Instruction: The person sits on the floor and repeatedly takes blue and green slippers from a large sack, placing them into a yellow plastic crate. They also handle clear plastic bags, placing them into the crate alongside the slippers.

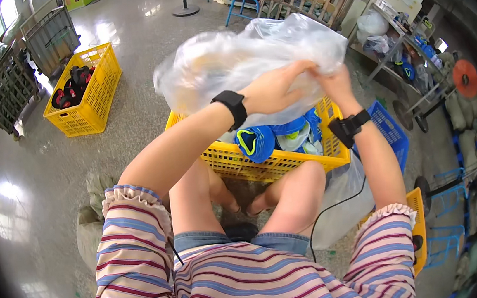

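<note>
Both my left hand (273, 89) and right hand (334, 82) are closed on the clear plastic bag (240, 60), held up just above the yellow crate (270, 166) under my wrists. I'd keep the grip bunched and pull evenly; open floor lies beyond my left hand, shelving crowds my right

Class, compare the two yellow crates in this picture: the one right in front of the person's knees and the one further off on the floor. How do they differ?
The near crate holds blue and yellow shoes; the far crate holds black and red items. The near crate is partly covered by the clear plastic bag that the left hand and right hand grip above it; the far crate stands uncovered and untouched. Both are yellow lattice-walled plastic crates on the floor.
</note>
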A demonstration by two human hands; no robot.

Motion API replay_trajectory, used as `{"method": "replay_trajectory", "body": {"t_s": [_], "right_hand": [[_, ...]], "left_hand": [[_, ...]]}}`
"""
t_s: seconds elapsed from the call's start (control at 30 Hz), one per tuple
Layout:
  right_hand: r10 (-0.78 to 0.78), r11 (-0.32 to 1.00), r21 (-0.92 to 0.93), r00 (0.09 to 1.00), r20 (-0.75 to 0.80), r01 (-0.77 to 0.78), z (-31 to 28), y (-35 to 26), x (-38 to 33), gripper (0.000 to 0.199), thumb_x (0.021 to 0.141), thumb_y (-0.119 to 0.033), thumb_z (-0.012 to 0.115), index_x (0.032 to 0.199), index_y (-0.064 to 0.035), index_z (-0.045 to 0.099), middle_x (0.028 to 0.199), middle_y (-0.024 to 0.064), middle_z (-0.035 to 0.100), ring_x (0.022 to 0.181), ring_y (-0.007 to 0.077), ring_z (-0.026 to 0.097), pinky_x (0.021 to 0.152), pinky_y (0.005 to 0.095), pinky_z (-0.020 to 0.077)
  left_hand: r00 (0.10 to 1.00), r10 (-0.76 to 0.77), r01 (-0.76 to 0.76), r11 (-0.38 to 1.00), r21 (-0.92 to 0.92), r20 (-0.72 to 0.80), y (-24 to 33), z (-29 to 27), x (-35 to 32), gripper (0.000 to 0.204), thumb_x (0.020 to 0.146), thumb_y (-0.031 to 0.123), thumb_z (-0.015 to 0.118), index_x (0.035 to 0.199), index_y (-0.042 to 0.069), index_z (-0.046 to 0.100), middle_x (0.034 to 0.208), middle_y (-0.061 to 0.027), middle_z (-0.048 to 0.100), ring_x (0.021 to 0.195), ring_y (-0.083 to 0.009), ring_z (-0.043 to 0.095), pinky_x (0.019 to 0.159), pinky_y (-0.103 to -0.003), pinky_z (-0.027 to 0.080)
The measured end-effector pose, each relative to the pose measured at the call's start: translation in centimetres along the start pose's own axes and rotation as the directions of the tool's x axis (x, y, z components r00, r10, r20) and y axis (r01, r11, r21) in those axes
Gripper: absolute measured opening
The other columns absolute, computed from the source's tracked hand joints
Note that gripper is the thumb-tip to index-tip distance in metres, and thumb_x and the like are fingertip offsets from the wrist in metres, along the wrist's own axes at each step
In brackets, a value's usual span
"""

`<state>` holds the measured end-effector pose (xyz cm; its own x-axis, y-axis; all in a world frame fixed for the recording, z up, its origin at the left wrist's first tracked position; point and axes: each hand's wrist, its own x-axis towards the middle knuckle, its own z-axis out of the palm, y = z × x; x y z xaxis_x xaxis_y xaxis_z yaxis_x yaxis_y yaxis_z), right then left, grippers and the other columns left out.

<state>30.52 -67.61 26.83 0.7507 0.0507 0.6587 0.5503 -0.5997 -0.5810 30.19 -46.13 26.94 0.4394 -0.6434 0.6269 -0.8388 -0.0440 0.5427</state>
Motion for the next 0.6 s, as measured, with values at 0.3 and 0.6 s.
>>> {"method": "replay_trajectory", "body": {"t_s": [0.3, 0.6], "right_hand": [[0.074, 0.314, -0.56, 0.608, -0.79, -0.766, -33.0, 15.1, -15.9, 0.061, 0.077, -0.055, 0.059, 0.085, 0.0058, 0.064, 0.087, 0.0274, 0.062, 0.079, 0.0414, 0.06, 0.07, 0.0493, 0.0453], [0.102, -0.387, -0.445, 0.442, -0.891, -0.808, -55.8, 7.4, -36.2, 0.052, 0.081, -0.048, 0.05, 0.092, 0.0009, 0.066, 0.092, 0.0238, 0.063, 0.087, 0.037, 0.061, 0.076, 0.0459, 0.0458]], "left_hand": [[0.789, -0.127, -0.37, 0.683, 0.63, 0.601, -5.8, 7.9, -14.4, 0.037, 0.076, 0.026, 0.057, 0.113, 0.024, 0.057, 0.14, -0.0083, 0.033, 0.132, -0.0287, 0.025, 0.09, -0.058, 0.037], [0.685, -0.707, 0.315, 0.505, 0.804, 0.176, -21.9, 6.4, -14.0, 0.026, 0.082, 0.02, 0.05, 0.103, 0.011, 0.061, 0.119, -0.0091, 0.053, 0.114, -0.0259, 0.047, 0.086, -0.041, 0.042]]}}
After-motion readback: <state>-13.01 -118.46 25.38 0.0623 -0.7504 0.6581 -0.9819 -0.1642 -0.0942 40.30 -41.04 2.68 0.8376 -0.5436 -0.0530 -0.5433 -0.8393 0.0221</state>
